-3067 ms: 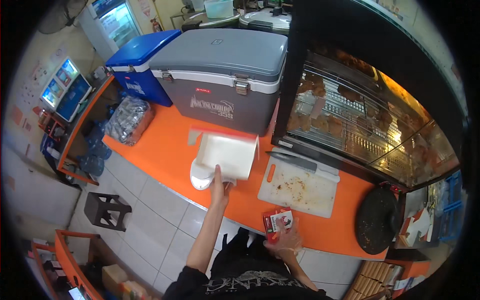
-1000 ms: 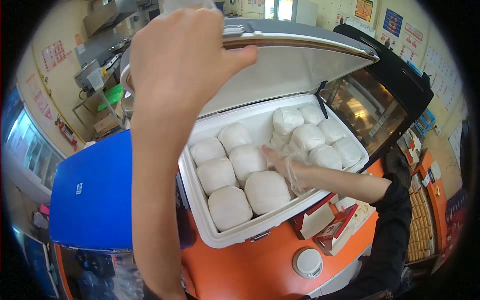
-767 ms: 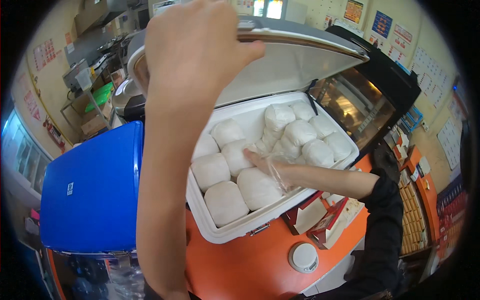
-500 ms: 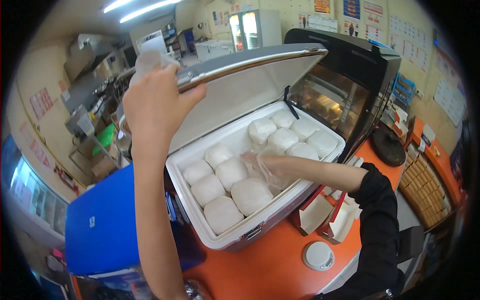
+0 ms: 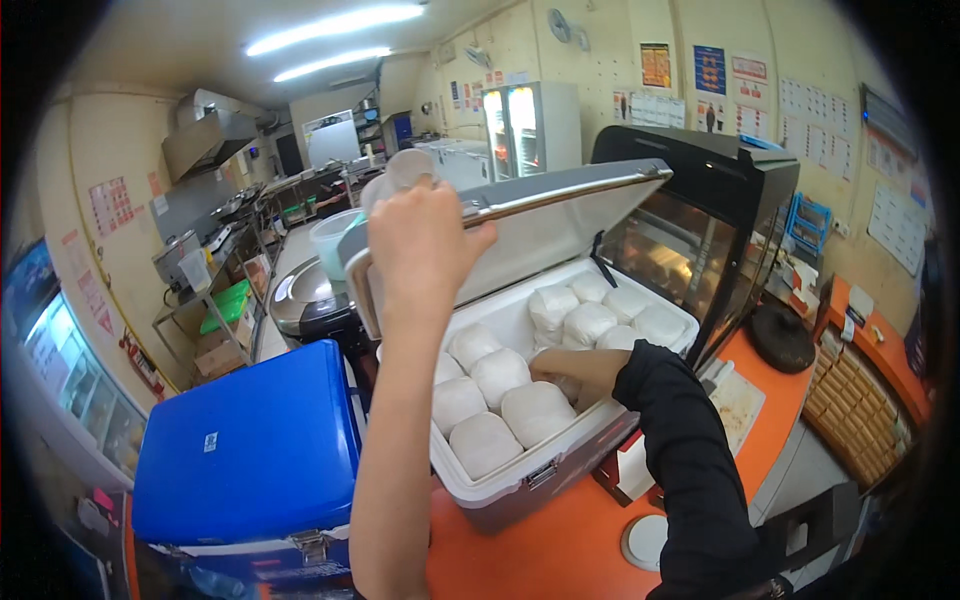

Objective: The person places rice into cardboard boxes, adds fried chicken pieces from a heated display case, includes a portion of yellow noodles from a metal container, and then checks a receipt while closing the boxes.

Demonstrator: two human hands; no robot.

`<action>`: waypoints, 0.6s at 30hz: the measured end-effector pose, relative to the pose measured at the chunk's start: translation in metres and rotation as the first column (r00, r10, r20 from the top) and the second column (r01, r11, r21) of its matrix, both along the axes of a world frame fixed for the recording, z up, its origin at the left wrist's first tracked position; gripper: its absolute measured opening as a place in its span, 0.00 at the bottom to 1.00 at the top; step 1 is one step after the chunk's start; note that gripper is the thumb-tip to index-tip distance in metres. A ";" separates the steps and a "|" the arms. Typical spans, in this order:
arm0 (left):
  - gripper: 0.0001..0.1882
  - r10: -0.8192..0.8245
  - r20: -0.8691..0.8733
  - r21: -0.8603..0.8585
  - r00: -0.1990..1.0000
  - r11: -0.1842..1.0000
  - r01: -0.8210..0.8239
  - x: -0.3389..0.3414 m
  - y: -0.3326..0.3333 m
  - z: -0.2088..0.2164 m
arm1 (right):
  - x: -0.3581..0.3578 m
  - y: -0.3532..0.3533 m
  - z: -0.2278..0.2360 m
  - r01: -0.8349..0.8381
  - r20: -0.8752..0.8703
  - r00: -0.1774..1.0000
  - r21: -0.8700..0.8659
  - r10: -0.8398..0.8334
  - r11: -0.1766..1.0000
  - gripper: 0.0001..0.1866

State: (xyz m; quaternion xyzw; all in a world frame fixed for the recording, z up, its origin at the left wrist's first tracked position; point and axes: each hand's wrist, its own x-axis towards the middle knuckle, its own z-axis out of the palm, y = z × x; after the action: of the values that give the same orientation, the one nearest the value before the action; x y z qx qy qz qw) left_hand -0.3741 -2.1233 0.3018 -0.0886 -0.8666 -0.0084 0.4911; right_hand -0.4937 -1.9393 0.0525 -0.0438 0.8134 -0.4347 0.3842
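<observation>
A grey cooler box [image 5: 560, 508] with a white inside stands on the orange counter. My left hand [image 5: 420, 235] is closed on the front edge of its raised lid [image 5: 560, 205]. A pale whitish thing [image 5: 408, 172] shows above those fingers; what it is I cannot make out. Several rounded white wrapped bundles [image 5: 540, 412] fill the left and right ends of the cooler. My right hand [image 5: 562, 370], with clear plastic around it, reaches deep into the gap between the two groups. Its fingers are hidden by the bundles.
A blue cooler [image 5: 250, 440] stands left of the grey one. A black heated display case [image 5: 690, 230] is close behind on the right. On the orange counter [image 5: 490, 560] are a small white round scale [image 5: 648, 542], red-and-white cartons [image 5: 630, 468] and a cutting board [image 5: 738, 410].
My view has tilted up and turned left, so the cooler appears farther right. My right hand has gone deeper among the bundles. My left hand keeps holding the lid up.
</observation>
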 end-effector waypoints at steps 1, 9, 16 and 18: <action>0.22 0.012 -0.008 0.013 1.000 1.000 -0.012 0.002 0.001 0.000 | -0.003 0.003 0.004 -0.019 -0.013 1.000 0.039 0.019 0.999 0.34; 0.24 0.061 0.075 -0.007 0.995 0.998 -0.061 0.003 -0.007 0.002 | -0.036 -0.016 0.008 -0.326 -0.029 0.933 0.347 0.357 0.879 0.36; 0.30 0.140 0.228 -0.030 0.964 0.990 -0.136 -0.001 0.008 0.013 | -0.087 -0.035 0.080 -0.542 0.112 0.621 0.776 0.776 0.322 0.38; 0.31 0.128 0.182 -0.002 0.975 0.991 -0.130 -0.008 0.008 0.013 | -0.056 0.008 0.148 -0.493 -0.200 0.393 0.778 0.898 0.389 0.43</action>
State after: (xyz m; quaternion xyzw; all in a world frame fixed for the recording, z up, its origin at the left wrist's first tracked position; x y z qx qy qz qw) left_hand -0.3820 -2.1154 0.3150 -0.0284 -0.9116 0.0112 0.4098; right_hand -0.5492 -1.9315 0.2006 -0.4154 0.8678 0.1119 0.2487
